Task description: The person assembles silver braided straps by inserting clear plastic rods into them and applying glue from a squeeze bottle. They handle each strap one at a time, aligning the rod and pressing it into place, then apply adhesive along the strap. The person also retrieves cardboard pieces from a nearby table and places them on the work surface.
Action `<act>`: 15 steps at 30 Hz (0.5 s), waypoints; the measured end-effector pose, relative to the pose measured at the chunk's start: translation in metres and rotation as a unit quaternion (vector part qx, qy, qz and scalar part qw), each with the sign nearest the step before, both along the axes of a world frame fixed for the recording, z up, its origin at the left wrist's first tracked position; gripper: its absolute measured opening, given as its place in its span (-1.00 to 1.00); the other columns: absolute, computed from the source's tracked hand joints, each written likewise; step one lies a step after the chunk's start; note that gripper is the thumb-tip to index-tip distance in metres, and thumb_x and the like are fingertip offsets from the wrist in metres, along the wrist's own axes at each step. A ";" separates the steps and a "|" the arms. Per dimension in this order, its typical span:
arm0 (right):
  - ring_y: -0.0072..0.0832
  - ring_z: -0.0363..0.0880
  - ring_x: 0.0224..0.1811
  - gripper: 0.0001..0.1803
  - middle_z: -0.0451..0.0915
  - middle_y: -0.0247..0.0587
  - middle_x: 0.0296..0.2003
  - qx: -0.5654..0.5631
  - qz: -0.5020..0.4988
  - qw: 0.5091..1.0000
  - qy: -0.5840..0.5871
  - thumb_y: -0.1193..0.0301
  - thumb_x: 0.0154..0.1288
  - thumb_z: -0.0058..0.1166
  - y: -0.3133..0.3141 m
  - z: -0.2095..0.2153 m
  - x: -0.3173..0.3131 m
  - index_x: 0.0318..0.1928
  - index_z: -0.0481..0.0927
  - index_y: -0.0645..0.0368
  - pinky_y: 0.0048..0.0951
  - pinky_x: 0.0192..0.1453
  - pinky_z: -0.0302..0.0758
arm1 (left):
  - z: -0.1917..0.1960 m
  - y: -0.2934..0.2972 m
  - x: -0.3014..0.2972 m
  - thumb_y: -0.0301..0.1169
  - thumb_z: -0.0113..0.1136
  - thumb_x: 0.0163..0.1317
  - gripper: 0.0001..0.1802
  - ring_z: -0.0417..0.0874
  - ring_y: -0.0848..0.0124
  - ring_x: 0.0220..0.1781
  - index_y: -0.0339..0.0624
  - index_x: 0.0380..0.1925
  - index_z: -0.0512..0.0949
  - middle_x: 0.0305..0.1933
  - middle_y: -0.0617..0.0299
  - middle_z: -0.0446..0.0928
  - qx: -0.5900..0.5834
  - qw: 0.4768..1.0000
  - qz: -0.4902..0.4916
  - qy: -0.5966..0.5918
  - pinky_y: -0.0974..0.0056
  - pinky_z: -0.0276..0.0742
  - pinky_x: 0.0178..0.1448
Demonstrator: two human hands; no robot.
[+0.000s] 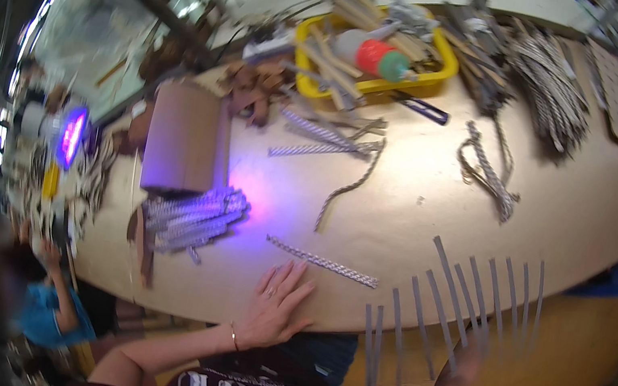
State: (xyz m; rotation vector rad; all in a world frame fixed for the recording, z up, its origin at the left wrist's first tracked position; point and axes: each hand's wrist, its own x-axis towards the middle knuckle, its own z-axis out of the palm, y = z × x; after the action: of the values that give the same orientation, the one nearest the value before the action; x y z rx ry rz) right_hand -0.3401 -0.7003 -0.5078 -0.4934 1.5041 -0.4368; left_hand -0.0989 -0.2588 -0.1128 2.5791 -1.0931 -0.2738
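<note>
My left hand (278, 304) lies on the table's near edge, fingers stretched out and apart. Just beyond its fingertips is a short flat braided strap (323, 262), grey and white; whether they touch it I cannot tell. My right hand (467, 360) is low at the right, by the table edge, among a row of thin grey strips (435, 296). Several strips lie side by side, spread across that edge. The strips and blur hide its fingers, so its grip does not show.
Braided straps (194, 219) are bundled beside a brown cylinder (185, 140) at the left, near a glowing purple lamp (71, 137). A yellow basket (307, 82) holding strips and a bottle (380, 59) stands far back. Cord bundles (551, 90) lie back right. Another person (52, 309) is at left.
</note>
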 end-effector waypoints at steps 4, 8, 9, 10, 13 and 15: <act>-0.51 0.53 -0.45 -0.72 0.56 -0.47 -0.52 -0.010 0.032 0.999 0.038 0.05 0.42 0.06 -0.012 0.029 0.004 -0.28 0.60 -0.05 -0.36 -0.52 0.44 | -0.004 -0.004 0.001 0.07 0.19 0.25 -0.17 0.03 -0.13 0.57 -0.15 0.40 0.24 0.54 -0.23 0.01 0.042 0.998 0.021 0.033 -0.13 -0.14 0.58; -0.51 0.52 -0.46 -0.72 0.55 -0.44 -0.51 -0.022 0.029 0.998 0.059 0.08 0.42 0.08 -0.014 0.046 0.002 -0.28 0.61 -0.01 -0.37 -0.52 0.43 | 0.004 -0.009 0.004 0.03 0.17 0.31 -0.21 0.02 -0.10 0.58 -0.15 0.41 0.23 0.56 -0.19 -0.02 0.027 0.998 0.027 0.044 -0.12 -0.09 0.58; -0.51 0.51 -0.47 -0.72 0.55 -0.44 -0.51 -0.028 0.025 0.997 0.062 0.09 0.42 0.08 -0.013 0.048 -0.001 -0.28 0.61 0.00 -0.38 -0.52 0.42 | 0.005 -0.009 0.005 0.02 0.17 0.31 -0.22 0.02 -0.10 0.58 -0.15 0.41 0.23 0.56 -0.20 -0.02 0.028 0.998 0.027 0.043 -0.12 -0.10 0.58; -0.51 0.51 -0.47 -0.72 0.55 -0.43 -0.51 -0.029 0.024 0.997 0.065 0.09 0.42 0.08 -0.012 0.051 -0.004 -0.28 0.61 0.00 -0.38 -0.52 0.42 | 0.005 -0.010 0.005 0.02 0.17 0.31 -0.22 0.02 -0.11 0.58 -0.15 0.41 0.24 0.55 -0.21 -0.02 0.029 0.998 0.025 0.046 -0.12 -0.10 0.58; -0.51 0.50 -0.48 -0.72 0.55 -0.41 -0.51 -0.039 0.024 0.996 0.074 0.11 0.42 0.09 -0.010 0.060 -0.012 -0.28 0.61 0.03 -0.39 -0.52 0.41 | 0.005 -0.010 0.005 0.01 0.19 0.30 -0.22 0.02 -0.12 0.58 -0.15 0.40 0.24 0.55 -0.23 -0.01 0.033 0.998 0.022 0.042 -0.12 -0.12 0.58; -0.50 0.49 -0.48 -0.73 0.55 -0.40 -0.51 -0.047 0.021 0.996 0.078 0.13 0.42 0.10 -0.007 0.067 -0.014 -0.28 0.61 0.05 -0.39 -0.52 0.41 | 0.004 -0.010 0.004 0.01 0.21 0.28 -0.21 0.02 -0.15 0.57 -0.15 0.39 0.25 0.54 -0.26 0.00 0.031 0.999 0.024 0.038 -0.13 -0.14 0.58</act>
State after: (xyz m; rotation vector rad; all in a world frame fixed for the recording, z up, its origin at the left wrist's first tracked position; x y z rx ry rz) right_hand -0.3538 -0.7074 -0.4408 -0.6446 1.6242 -0.4455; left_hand -0.0946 -0.2684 -0.1089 2.6214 -1.0092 -0.3966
